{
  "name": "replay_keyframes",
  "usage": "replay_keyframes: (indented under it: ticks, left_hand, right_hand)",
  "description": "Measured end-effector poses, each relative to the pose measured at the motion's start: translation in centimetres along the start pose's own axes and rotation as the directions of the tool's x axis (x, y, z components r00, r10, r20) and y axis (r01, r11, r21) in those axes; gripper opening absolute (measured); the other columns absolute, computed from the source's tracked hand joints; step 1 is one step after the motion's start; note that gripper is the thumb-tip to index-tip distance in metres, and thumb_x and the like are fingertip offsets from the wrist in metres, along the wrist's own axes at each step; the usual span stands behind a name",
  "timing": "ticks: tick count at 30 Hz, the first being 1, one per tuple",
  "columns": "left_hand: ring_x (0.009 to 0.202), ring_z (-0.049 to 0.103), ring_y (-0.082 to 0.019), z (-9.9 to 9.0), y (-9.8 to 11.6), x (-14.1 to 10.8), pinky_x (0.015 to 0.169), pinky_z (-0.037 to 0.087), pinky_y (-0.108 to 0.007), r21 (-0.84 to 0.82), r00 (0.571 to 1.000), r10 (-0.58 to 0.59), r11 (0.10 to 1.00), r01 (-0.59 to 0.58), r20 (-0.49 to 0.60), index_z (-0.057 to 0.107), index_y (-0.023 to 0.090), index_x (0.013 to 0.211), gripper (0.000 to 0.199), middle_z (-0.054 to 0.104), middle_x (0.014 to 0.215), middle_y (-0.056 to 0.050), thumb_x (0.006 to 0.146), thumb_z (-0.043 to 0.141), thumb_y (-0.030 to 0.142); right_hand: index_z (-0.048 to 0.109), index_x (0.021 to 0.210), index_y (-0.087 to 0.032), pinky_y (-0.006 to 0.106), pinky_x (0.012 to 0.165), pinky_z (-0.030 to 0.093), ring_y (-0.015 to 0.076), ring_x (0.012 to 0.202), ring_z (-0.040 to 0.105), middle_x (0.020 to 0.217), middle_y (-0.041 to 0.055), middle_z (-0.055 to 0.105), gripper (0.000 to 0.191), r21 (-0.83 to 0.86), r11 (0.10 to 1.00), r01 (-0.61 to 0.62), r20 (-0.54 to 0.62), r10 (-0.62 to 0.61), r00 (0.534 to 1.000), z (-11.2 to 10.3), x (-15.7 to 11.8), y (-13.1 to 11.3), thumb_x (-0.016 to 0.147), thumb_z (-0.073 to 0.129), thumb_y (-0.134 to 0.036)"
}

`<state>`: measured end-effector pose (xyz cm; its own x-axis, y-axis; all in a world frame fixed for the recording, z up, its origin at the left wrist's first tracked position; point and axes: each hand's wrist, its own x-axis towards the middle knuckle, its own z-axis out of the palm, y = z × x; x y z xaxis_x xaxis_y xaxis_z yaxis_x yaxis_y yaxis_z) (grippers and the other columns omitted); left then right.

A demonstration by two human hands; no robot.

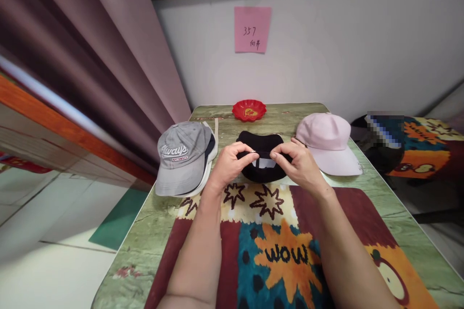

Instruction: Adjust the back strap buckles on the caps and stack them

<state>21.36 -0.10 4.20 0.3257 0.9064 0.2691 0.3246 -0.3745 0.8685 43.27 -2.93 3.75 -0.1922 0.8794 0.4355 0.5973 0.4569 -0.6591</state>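
Observation:
Both hands are on a black cap over the middle of the table, just beyond the patterned mat. Its brim points away from me, and a pale patch shows inside the crown. My left hand pinches the near-left part of the cap's edge between thumb and fingers. On the other side, my right hand pinches the edge with thumb and forefinger. A grey cap with "Always" lettering lies to the left, stacked on darker and white caps. To the right rests a pale pink cap, close to my right hand.
A red scalloped dish stands at the table's far edge. The colourful "WOW" mat covers the near part of the green table. A pink note is on the wall, a curtain hangs at left.

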Motion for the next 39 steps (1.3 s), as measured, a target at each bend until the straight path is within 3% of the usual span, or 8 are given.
replay_keyframes:
  ticks: [4,9,16,21,25,31,34,39]
  left_hand:
    - [0.103,0.065,-0.021,-0.8,0.3,-0.1,0.095,0.047,-0.031,0.014,1.000,0.005,1.000,-0.004,-0.010,0.073,0.022,0.112,0.033,0.071,0.107,-0.005,0.092,0.065,0.046]
    - [0.113,0.063,-0.022,-1.8,-0.1,0.0,0.105,0.045,-0.035,0.058,0.997,0.075,0.995,-0.076,0.017,0.076,0.019,0.101,0.039,0.070,0.114,-0.009,0.101,0.048,0.047]
    - [0.133,0.054,-0.026,-3.6,-0.9,-0.6,0.117,0.039,-0.043,0.106,0.999,0.035,0.994,-0.031,-0.033,0.074,0.019,0.110,0.029,0.062,0.136,-0.011,0.095,0.051,0.030]
    - [0.140,0.048,-0.024,-3.8,-0.9,-0.8,0.124,0.030,-0.046,0.103,0.997,0.064,0.992,-0.067,0.034,0.072,0.022,0.116,0.043,0.056,0.147,-0.007,0.087,0.042,0.011]
    - [0.144,0.044,-0.021,-2.8,-1.1,-0.6,0.126,0.028,-0.045,0.132,0.989,0.109,0.984,-0.123,0.104,0.065,0.024,0.133,0.059,0.053,0.151,-0.006,0.084,0.037,0.005]
    - [0.147,0.041,-0.020,-1.1,-1.5,-0.1,0.126,0.027,-0.044,0.214,0.980,0.124,0.964,-0.156,0.154,0.054,0.027,0.144,0.073,0.048,0.155,-0.005,0.080,0.034,0.000]
    - [0.146,0.042,-0.021,-0.5,-1.5,0.0,0.125,0.029,-0.046,0.255,0.982,0.125,0.954,-0.158,0.140,0.059,0.025,0.135,0.065,0.049,0.154,-0.007,0.080,0.036,0.000]
    - [0.136,0.052,-0.025,-0.4,-1.3,0.3,0.119,0.035,-0.050,0.242,0.981,0.165,0.953,-0.184,0.098,0.063,0.021,0.098,0.030,0.061,0.140,-0.010,0.079,0.046,0.005]
  right_hand:
    - [0.074,0.104,-0.028,0.055,0.117,0.032,0.0228,0.099,0.071,0.105,0.0021,0.078,0.023,0.098,0.994,-0.043,0.006,0.043,0.999,-1.0,-0.1,0.6,0.098,0.055,-0.040]
    - [0.074,0.113,-0.026,0.046,0.108,0.048,0.0248,0.118,0.067,0.120,0.0045,0.075,0.029,0.179,0.981,-0.074,0.016,0.073,0.997,-3.2,-1.0,2.5,0.094,0.053,-0.025]
    - [0.057,0.142,-0.031,0.046,0.116,0.043,0.0246,0.134,0.056,0.143,0.0026,0.061,0.070,-0.056,0.998,-0.037,0.084,0.042,0.996,-3.8,-1.4,4.1,0.077,0.051,-0.006]
    - [0.050,0.150,-0.032,0.048,0.109,0.050,0.0293,0.132,0.058,0.146,0.0061,0.057,0.083,-0.258,0.963,-0.080,0.064,0.100,0.993,-2.5,-1.5,5.9,0.072,0.051,-0.002]
    - [0.057,0.143,-0.029,0.045,0.105,0.053,0.0276,0.129,0.060,0.143,0.0081,0.059,0.080,-0.295,0.953,-0.067,0.048,0.085,0.995,-1.6,-1.6,7.4,0.070,0.048,0.001]
    - [0.077,0.104,-0.028,0.045,0.098,0.055,0.0272,0.116,0.067,0.131,0.0055,0.068,0.046,-0.287,0.956,-0.066,0.054,0.085,0.995,-1.3,-1.7,7.9,0.073,0.054,-0.003]
    - [0.078,0.097,-0.028,0.042,0.095,0.056,0.0258,0.111,0.069,0.126,0.0045,0.070,0.042,-0.270,0.961,-0.067,0.060,0.087,0.994,-1.3,-1.7,7.9,0.072,0.056,-0.002]
    - [0.078,0.096,-0.027,0.043,0.096,0.055,0.0253,0.107,0.070,0.123,0.0050,0.071,0.032,-0.238,0.969,-0.066,0.075,0.086,0.993,-1.3,-1.6,8.1,0.077,0.060,-0.009]
